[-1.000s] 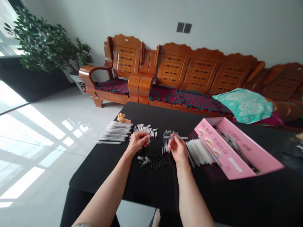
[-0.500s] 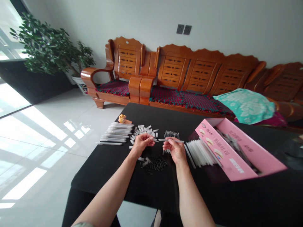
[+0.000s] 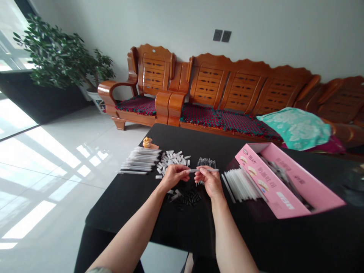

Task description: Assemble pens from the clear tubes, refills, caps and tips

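the right hand closes its fingers on a slim clear pen, held level above the worktop, as the left hand pinches narrow at the pen's end, anything held there too small to tell. the hands sit between heaps kept kind by kind, all within easy reach: small white caps, small black pieces, white tubes, bundled clear pens, white sticks, and a pink carton.

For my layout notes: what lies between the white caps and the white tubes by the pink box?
In the head view, a bunch of clear pen tubes, partly under the right hand.
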### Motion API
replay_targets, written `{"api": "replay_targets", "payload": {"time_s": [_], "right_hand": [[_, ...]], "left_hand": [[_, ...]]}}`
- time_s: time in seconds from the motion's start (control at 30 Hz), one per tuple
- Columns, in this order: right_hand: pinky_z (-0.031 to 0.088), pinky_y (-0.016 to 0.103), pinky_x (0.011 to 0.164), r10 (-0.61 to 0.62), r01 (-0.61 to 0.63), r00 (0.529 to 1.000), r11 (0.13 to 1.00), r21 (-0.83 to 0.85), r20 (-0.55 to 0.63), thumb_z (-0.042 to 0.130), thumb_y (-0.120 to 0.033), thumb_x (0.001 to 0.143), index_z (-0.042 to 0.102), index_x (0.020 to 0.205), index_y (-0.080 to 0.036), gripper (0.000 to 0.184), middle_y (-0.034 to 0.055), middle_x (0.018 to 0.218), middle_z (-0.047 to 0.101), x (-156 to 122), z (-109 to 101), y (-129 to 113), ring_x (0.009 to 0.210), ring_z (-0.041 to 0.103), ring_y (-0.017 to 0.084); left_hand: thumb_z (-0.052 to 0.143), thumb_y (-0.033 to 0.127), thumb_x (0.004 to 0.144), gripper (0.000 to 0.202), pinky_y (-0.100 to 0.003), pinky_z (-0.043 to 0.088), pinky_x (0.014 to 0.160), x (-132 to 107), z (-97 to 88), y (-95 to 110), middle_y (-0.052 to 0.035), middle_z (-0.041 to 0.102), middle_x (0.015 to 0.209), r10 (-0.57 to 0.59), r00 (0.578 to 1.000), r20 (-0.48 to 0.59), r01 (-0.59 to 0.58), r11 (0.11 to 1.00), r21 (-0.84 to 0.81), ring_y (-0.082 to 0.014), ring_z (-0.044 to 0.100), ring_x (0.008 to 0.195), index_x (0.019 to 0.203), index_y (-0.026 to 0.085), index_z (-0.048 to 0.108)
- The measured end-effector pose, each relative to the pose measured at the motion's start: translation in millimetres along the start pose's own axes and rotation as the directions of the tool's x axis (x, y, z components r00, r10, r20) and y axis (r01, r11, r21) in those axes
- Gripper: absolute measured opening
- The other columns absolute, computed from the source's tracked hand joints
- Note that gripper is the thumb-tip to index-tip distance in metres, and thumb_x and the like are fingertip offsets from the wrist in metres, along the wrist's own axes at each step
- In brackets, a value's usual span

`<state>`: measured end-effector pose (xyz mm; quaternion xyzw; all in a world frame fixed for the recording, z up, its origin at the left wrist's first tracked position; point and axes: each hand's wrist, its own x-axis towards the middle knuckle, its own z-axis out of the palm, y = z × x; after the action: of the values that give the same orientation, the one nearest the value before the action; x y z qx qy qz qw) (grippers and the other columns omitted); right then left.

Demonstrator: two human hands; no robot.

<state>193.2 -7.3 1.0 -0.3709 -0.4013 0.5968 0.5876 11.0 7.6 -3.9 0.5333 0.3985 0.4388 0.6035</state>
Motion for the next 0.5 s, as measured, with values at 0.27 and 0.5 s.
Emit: {"api": "replay_targets", "payload": {"time_s": [0.27,0.5], "right_hand": [[0.056,0.023,0.041,0.056,-0.055,0.998,0.998,0.035,-0.036,0.075,-0.03,0.073,0.071,0.083,-0.012,0.021,0.0046,0.061,0.072,1,-3,1,0.045,0.067,0.016],[0.053,0.022,0.036,0.137,-0.128,0.986,0.988,0.092,-0.1,0.077,-0.028,0.07,0.071,0.078,-0.012,0.019,0.0026,0.055,0.069,1,-9,-3,0.041,0.064,0.015]], "left_hand": [[0.058,0.045,0.086,0.034,-0.019,0.044,0.045,-8,12.3,5,-0.0018,0.064,0.063,0.191,0.982,-0.003,-0.175,0.904,0.391,-0.0106,0.057,0.046,0.091,0.015,0.072],[0.038,0.032,0.098,0.037,-0.021,0.042,0.061,-14,26.8,9,-0.0041,0.055,0.072,0.451,0.879,0.157,-0.401,0.521,0.753,-0.011,0.052,0.062,0.081,0.017,0.068]]}}
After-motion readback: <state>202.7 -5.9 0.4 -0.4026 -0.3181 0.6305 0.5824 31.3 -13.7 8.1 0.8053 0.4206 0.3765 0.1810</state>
